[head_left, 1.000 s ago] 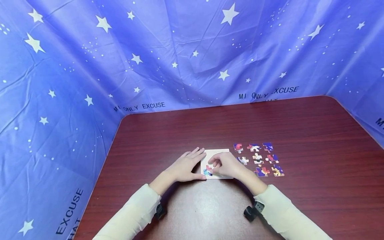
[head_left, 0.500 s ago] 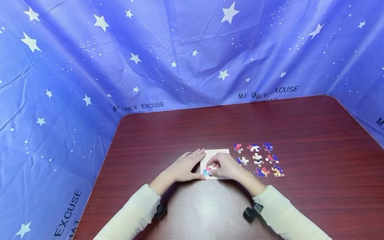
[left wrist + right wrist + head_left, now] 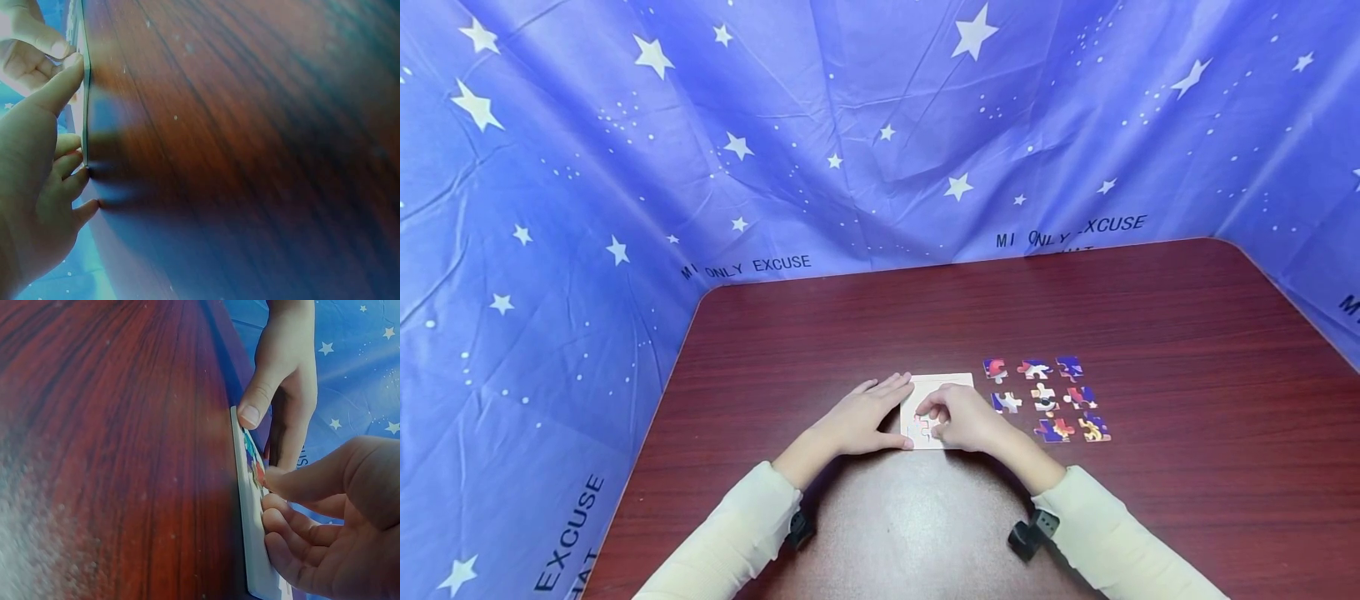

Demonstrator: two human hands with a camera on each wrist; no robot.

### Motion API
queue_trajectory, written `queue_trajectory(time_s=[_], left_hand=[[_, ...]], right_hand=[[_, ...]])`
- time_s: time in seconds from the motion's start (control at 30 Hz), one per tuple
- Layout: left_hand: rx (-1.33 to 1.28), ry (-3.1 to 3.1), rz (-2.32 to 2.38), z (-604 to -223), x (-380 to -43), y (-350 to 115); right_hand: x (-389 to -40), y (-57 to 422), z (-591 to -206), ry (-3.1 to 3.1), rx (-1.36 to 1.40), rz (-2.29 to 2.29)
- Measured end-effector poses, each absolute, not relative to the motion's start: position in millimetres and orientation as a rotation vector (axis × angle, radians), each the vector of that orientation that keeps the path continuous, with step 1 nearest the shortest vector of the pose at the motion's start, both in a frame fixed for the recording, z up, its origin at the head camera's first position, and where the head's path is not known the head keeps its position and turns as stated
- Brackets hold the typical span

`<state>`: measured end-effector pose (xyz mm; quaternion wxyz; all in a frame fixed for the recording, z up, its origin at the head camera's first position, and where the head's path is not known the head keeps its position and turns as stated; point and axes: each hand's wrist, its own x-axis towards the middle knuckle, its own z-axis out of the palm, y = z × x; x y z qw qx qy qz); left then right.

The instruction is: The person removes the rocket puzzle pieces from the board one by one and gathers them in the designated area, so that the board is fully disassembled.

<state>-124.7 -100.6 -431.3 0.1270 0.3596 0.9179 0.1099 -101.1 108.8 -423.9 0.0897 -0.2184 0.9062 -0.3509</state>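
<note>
A pale, shallow puzzle tray lies on the table between the two hands. My left hand rests along its left side, fingers spread, with the thumb at the near left corner. At the near left part of the tray, my right hand bends over with its thumb and fingers curled, pinching a jigsaw piece. The right wrist view shows turquoise, purple and red on the joined pieces, right under the thumb tip. The curled fingers hide part of the tray. In the left wrist view the tray edge appears edge-on.
To the right of the tray, several loose jigsaw pieces lie spread in rough rows on the dark red wooden table. A blue curtain with white stars hangs behind the table and at both sides.
My right hand has shifted very slightly over the same spot, and the pieces under it now look paler with glare. The left hand and the loose pieces stay put.
</note>
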Motion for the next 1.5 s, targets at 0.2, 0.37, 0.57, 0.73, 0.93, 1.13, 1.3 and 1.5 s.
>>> queue_trajectory(time_s=[0.2,0.37,0.57,0.73,0.93,1.13,1.3,1.5], left_hand=[[1.033,2.669,0.315,-430,-124,-100],[1.032,2.667,0.317,-429,-124,-100],[1.027,2.668,0.314,-429,-124,-99],[1.036,2.674,0.301,-430,-125,-99],[1.036,2.668,0.287,-430,-125,-98],[1.033,2.667,0.275,-430,-127,-97],[1.033,2.662,0.253,-431,-128,-98],[1.019,2.659,0.250,-431,-127,-98]], right_hand=[[-100,107,-423,2.694,-0.625,-1.073],[-97,104,-424,2.668,-0.583,-1.150],[-94,100,-426,2.641,-0.549,-1.278],[-93,95,-428,2.630,-0.495,-1.367],[-92,91,-428,2.629,-0.290,-1.410],[-92,94,-427,2.686,-0.119,-1.351],[-91,102,-427,2.672,-0.075,-1.375],[-85,115,-424,2.655,-0.055,-1.406]])
